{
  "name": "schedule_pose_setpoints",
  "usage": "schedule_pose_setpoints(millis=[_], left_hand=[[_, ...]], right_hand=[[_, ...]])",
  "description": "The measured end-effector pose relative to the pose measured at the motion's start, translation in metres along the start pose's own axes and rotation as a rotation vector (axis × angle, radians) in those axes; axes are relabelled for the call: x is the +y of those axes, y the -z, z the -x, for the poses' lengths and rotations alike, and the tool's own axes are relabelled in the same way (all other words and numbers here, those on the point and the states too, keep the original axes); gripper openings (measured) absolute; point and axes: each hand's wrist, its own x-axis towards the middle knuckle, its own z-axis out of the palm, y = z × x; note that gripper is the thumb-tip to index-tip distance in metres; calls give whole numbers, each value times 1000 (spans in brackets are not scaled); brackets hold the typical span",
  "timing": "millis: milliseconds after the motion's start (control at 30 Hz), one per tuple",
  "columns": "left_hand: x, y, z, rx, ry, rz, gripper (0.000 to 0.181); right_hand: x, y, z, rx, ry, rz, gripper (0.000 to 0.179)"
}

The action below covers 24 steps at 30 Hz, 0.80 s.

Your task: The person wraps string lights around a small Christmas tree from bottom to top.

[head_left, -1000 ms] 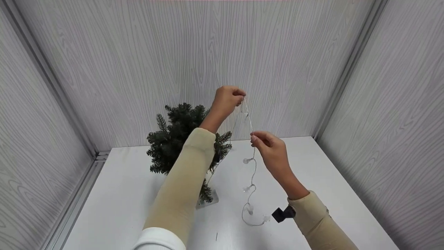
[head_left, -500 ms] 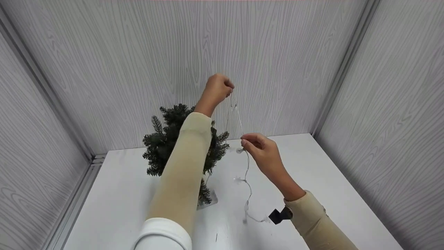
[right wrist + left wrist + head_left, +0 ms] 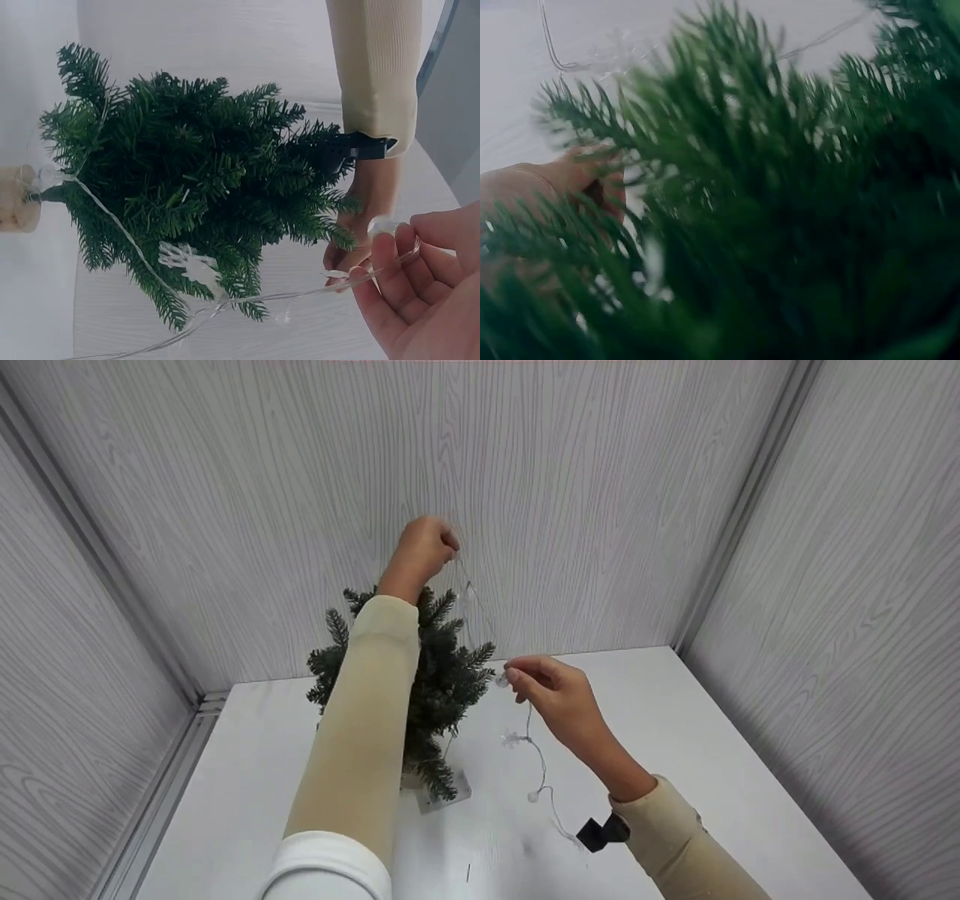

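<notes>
A small green Christmas tree (image 3: 442,682) stands on the white table, partly hidden behind the left sleeve. My left hand (image 3: 420,551), raised beside the treetop, pinches the thin clear wire of a string of lights (image 3: 541,761). Lower and to the right, my right hand (image 3: 559,697) pinches the same string right at a clear round bulb (image 3: 381,226). Below it the loose end dangles with several clear ornaments. One snowflake ornament (image 3: 187,262) overlaps the branches in the right wrist view. Needles fill most of the left wrist view and partly cover the hand there.
A clear box (image 3: 450,793) lies at the foot of the tree, near its pale base (image 3: 19,199). A short dark line (image 3: 469,873) marks the table's front. Grey wood-patterned walls (image 3: 562,495) enclose the table at the back and sides.
My left hand has moved up and to the left with the wire, now over the tree. My right hand has drifted slightly left, and the bulb is now at its fingertips.
</notes>
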Motion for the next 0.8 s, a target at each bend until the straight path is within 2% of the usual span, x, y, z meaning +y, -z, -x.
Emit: schedule_pose_setpoints(millis=[133, 300, 533, 667, 800], left_hand=[[-3, 4, -1, -49, 42, -78, 24], [-4, 9, 0, -125, 75, -149, 21], [-11, 11, 3, -199, 90, -149, 23], [-12, 12, 5, -184, 76, -109, 25], [0, 13, 11, -138, 21, -84, 28]], right_hand=[[-5, 1, 0, 8, 17, 6, 20], [-6, 4, -11, 48, 59, -1, 19], [4, 9, -26, 60, 71, 0, 21], [11, 11, -35, 56, 75, 0, 22], [18, 16, -43, 70, 70, -22, 20]])
